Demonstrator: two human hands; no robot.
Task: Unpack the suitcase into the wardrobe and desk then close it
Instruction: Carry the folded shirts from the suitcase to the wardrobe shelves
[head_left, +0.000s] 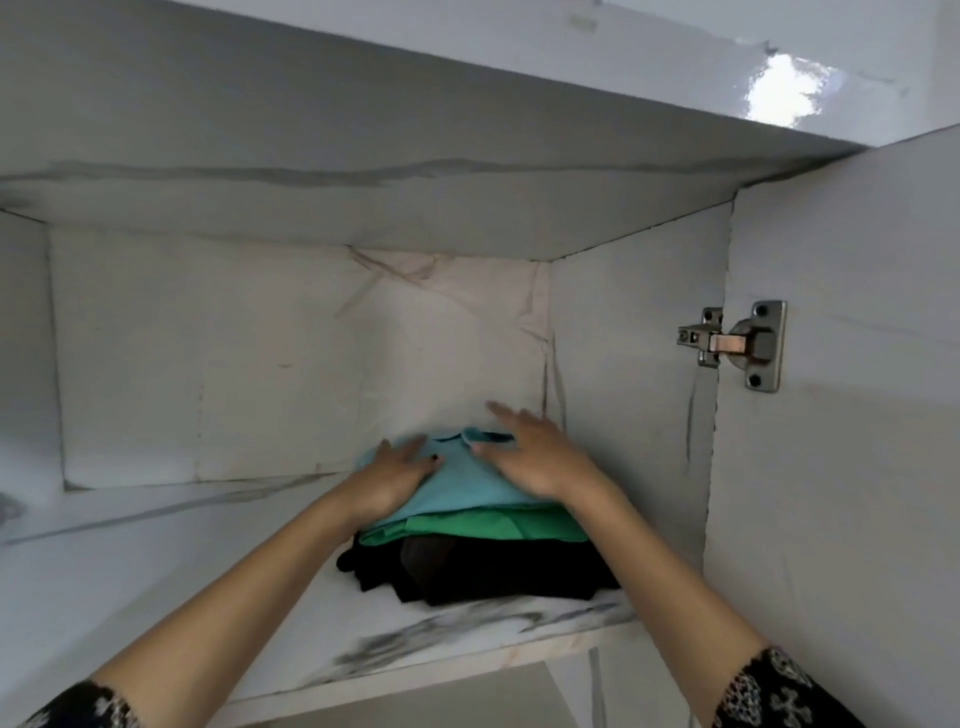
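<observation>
Three folded garments sat stacked on the wardrobe shelf (467, 631), near its right wall: a light blue one (457, 483) on top, a green one (483, 526) beneath, a black one (493, 574) lowest. The left hand (397, 475) and right hand (530, 452) lay flat on the blue garment, fingers spread, gripping nothing. One metal hinge (735, 343) showed on the door. The suitcase was out of view.

Garment stack colours, top to bottom
Light blue folded garment (470, 480); green folded garment (483, 526); black folded garment (493, 571); white grey-veined marble-pattern shelf (467, 631).

Bare shelf (171, 551) left of clothes stack (483, 545); side wall (628, 374) right.
</observation>
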